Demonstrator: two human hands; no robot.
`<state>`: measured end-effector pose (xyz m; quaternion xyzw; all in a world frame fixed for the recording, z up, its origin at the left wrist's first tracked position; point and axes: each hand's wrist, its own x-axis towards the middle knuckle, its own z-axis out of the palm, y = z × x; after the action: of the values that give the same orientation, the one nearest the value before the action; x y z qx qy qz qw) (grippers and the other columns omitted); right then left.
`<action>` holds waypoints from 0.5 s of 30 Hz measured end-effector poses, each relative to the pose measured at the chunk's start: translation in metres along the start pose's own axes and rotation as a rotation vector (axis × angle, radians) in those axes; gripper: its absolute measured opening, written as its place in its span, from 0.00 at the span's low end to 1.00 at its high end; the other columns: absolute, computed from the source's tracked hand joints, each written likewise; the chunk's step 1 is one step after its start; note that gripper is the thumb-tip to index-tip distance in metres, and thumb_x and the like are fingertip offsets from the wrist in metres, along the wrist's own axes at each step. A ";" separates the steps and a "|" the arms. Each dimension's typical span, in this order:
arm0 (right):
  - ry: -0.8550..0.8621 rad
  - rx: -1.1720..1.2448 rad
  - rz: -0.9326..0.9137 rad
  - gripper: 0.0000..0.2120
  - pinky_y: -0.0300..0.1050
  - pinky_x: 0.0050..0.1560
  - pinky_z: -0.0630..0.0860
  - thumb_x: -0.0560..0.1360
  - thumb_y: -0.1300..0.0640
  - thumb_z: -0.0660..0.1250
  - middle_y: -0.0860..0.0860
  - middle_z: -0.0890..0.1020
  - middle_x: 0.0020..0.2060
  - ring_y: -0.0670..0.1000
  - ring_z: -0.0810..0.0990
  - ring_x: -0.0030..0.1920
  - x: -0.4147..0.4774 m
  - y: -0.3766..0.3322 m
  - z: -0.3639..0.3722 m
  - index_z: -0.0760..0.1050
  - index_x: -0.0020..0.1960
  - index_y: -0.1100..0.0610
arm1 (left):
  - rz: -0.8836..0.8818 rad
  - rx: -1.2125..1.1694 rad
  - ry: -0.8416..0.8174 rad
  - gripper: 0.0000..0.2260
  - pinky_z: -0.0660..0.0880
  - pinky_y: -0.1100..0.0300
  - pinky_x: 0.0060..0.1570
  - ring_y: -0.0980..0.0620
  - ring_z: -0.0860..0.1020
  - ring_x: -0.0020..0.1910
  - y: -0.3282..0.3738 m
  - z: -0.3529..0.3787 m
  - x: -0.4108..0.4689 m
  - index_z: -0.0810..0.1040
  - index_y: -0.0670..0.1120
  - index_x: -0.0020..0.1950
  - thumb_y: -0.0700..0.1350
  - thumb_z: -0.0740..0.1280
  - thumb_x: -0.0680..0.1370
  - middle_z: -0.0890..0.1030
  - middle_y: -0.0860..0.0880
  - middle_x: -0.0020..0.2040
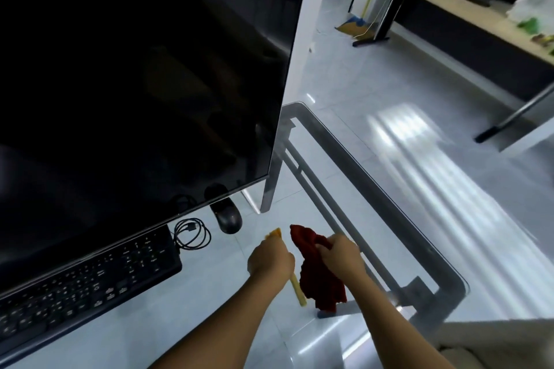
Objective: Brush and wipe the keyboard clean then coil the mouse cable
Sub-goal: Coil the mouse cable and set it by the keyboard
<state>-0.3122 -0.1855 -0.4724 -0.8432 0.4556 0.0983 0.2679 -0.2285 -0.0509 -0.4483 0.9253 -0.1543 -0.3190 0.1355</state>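
Keyboard (84, 287): lies flat on the glass desk (209, 293) at your left, its far edge tucked under the lower rim of the dark monitor (135, 69); neither hand touches it.
Left hand (271, 259): your fingers are clenched around a yellow brush (296, 289); its handle sticks out below the fist and its head just shows above the knuckles.
Right hand (341, 256): your fingers pinch a bunched red cloth (322, 281), which hangs down from the grip, so it looks lifted rather than spread on the glass.
Why held so: with both tools in hand and well to the right of the keys, you seem to be either about to put them down or about to start; the picture does not settle which.
Mouse (229, 219): sits just beyond the keyboard's right end, partly under the monitor's corner.
Mouse cable (192, 234): already lies in a loose coil between keyboard and mouse, plug end resting inside the loop.
In the way: the monitor's overhang shades the top key rows and may crowd your brush strokes there.
Around: tiled floor shows through the glass; another desk (464, 6) and a broom (359, 21) stand well apart.
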 end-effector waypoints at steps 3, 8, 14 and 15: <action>0.014 -0.019 -0.157 0.09 0.45 0.47 0.78 0.79 0.51 0.63 0.51 0.80 0.46 0.49 0.78 0.44 -0.004 -0.012 -0.002 0.76 0.53 0.56 | -0.029 -0.214 -0.061 0.12 0.75 0.59 0.41 0.46 0.80 0.50 -0.003 0.000 0.001 0.72 0.43 0.60 0.47 0.61 0.80 0.80 0.45 0.55; 0.084 0.155 -0.462 0.04 0.30 0.41 0.70 0.79 0.54 0.65 0.45 0.80 0.43 0.43 0.77 0.42 -0.034 -0.046 -0.044 0.77 0.53 0.52 | 0.093 -0.543 0.013 0.06 0.69 0.63 0.30 0.54 0.75 0.35 -0.014 -0.037 -0.017 0.72 0.45 0.48 0.46 0.60 0.81 0.75 0.50 0.37; 0.281 0.330 -0.658 0.07 0.30 0.45 0.73 0.76 0.56 0.69 0.40 0.81 0.45 0.40 0.79 0.47 -0.084 -0.102 -0.132 0.79 0.51 0.45 | 0.316 -0.662 0.277 0.06 0.70 0.59 0.32 0.53 0.75 0.33 -0.012 -0.126 -0.065 0.74 0.46 0.46 0.47 0.62 0.80 0.76 0.51 0.35; 0.322 0.348 -0.688 0.08 0.27 0.45 0.72 0.76 0.57 0.69 0.39 0.81 0.45 0.39 0.79 0.46 -0.091 -0.112 -0.150 0.79 0.50 0.44 | 0.359 -0.683 0.320 0.07 0.70 0.59 0.31 0.53 0.74 0.32 -0.009 -0.143 -0.076 0.73 0.46 0.45 0.47 0.63 0.80 0.75 0.52 0.33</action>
<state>-0.2837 -0.1522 -0.2687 -0.8929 0.1932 -0.2087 0.3490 -0.1929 0.0078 -0.3013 0.8235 -0.1754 -0.1754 0.5102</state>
